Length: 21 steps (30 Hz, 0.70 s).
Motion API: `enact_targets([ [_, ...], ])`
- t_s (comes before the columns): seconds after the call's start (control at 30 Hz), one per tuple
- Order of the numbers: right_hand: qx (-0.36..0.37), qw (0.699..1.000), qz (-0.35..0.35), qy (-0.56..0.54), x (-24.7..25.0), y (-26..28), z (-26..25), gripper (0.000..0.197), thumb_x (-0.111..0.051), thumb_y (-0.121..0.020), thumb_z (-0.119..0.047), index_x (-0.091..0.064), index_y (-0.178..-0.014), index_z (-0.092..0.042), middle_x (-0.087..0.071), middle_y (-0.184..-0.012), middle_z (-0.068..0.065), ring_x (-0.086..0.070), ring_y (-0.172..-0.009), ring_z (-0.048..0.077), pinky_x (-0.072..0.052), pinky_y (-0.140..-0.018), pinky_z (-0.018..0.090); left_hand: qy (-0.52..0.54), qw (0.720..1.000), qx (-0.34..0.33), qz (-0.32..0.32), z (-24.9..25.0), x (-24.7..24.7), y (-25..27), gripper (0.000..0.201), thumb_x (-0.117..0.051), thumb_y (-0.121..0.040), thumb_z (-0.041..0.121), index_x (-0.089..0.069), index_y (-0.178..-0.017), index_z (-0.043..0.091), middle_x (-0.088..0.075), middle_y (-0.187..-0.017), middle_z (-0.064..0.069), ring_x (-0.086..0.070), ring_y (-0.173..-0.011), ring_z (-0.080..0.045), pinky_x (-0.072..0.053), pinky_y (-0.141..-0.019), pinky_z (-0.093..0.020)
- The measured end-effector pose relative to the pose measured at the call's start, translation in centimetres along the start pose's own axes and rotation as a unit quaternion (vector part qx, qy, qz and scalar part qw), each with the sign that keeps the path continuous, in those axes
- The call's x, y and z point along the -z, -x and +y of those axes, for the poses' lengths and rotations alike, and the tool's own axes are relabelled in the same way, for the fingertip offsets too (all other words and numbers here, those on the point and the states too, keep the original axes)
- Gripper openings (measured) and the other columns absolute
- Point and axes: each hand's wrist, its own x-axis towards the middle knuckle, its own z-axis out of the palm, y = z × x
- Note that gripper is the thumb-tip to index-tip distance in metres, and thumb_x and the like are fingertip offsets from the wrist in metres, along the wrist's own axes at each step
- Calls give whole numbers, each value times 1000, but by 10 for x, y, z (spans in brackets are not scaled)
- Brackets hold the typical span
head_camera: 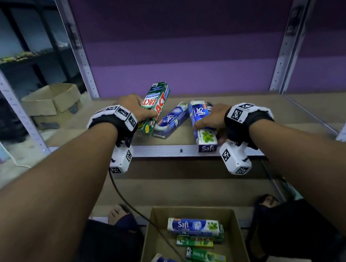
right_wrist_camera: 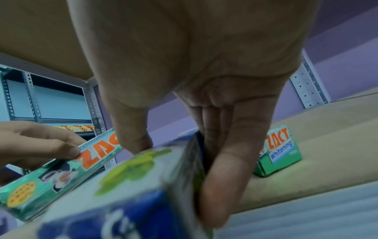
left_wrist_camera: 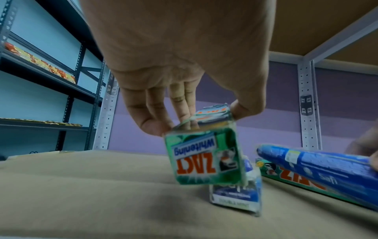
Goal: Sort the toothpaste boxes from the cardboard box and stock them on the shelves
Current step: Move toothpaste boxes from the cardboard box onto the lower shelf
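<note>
Two bare forearms are stretched forward from the bottom corners of the head view, each wrist strapped with a black band and a white marker-tagged camera block. A green Zact box [head_camera: 156, 106] is pinched by the left hand [head_camera: 131, 108], fingers along one long side and thumb on the other, and is held tilted with its far end raised toward 12 o'clock over the shelf board [head_camera: 295, 107]. A blue Safi box [head_camera: 202, 125] is gripped by the right hand [head_camera: 211, 118], thumb on one face and fingers pressed flat against the opposite one, its near end overhanging the shelf's metal front rail [head_camera: 161, 149]. Between the two hands a second blue Safi box [head_camera: 169, 120] is seen lying on the board; another green Zact box [right_wrist_camera: 278, 152] is shown by the right wrist view, beyond the right hand. At 6 o'clock, on the floor, an open cardboard box [head_camera: 234, 232] holds more toothpaste boxes [head_camera: 193, 226], blue and green. The shelf is backed by a purple wall [head_camera: 178, 43]; at 10 o'clock a second, flaps-open carton [head_camera: 53, 104] sits low beside dark racking.
</note>
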Motion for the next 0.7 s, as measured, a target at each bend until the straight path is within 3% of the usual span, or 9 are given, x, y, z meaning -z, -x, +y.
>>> enact_targets([
  [0.1, -18, 999, -8, 42, -3, -18, 0, 44, -82, -67, -40, -66, -96, -10, -73, -96, 13, -71, -87, 33, -58, -83, 49, -57, 998, 15, -12, -4, -4, -20, 48, -79, -69, 52, -64, -102, 21, -70, -91, -2, -66, -77, -21, -51, -64, -27],
  [0.2, -18, 997, -15, 72, -4, -38, 1, 41, -80, -66, -47, -68, -85, -14, -74, -91, 10, -71, -83, 29, -59, -81, 45, -98, 994, 27, -34, -10, -12, -37, 53, -79, -67, 53, -65, -104, 18, -71, -93, -4, -67, -80, -22, -54, -67, -29],
  [0.27, -10, 993, -4, 116, -5, -51, 0, 45, -75, -64, -57, -67, -82, -17, -72, -87, 5, -70, -78, 24, -59, -77, 38, -118, 991, 30, -57, -15, -20, -47, 52, -79, -67, 51, -68, -103, 15, -72, -97, -6, -67, -86, -24, -57, -74, -33],
  [0.37, 3, 984, 26, 178, -8, -69, -1, 58, -70, -62, -69, -65, -91, -19, -68, -88, 1, -65, -76, 20, -54, -69, 29, -129, 988, 30, -83, -21, -31, -60, 52, -81, -66, 51, -71, -98, 11, -72, -98, -8, -67, -91, -26, -56, -78, -36],
  [0.5, 8, 981, 38, 191, -14, -89, -3, 58, -68, -58, -72, -65, -85, -21, -68, -84, -1, -65, -72, 18, -51, -65, 27, -139, 986, 34, -89, -24, -41, -71, 57, -79, -65, 55, -73, -100, 10, -72, -102, -10, -67, -91, -25, -56, -81, -36],
  [0.7, 9, 975, 67, 210, -18, -103, -8, 54, -70, -61, -71, -48, -72, -23, -56, -73, -6, -55, -63, 14, -39, -53, 24, -111, 991, 30, -63, -27, -48, -83, 57, -75, -68, 58, -67, -108, 19, -68, -106, -2, -64, -94, -21, -55, -83, -32],
])
